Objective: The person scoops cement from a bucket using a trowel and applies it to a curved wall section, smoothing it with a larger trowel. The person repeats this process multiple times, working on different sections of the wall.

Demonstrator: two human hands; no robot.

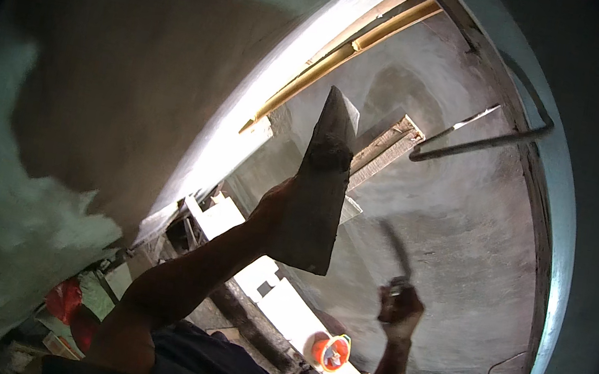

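Observation:
My left hand is raised at the middle of the view, closed around a flat grey plastering hawk. The board is tilted, and a dark lump that looks like mortar clings to its upper part. Lower and to the right, my right hand is closed on the handle of a trowel. Its narrow blade points up and left, blurred, in front of the grey plastered wall. The fingers of my left hand are mostly hidden behind the board.
A bent metal rod juts out near a wooden piece. An orange bucket stands on a long white plank below. Yellow poles run along the top. At left, a wall bears a dark patch; a red bag lies lower.

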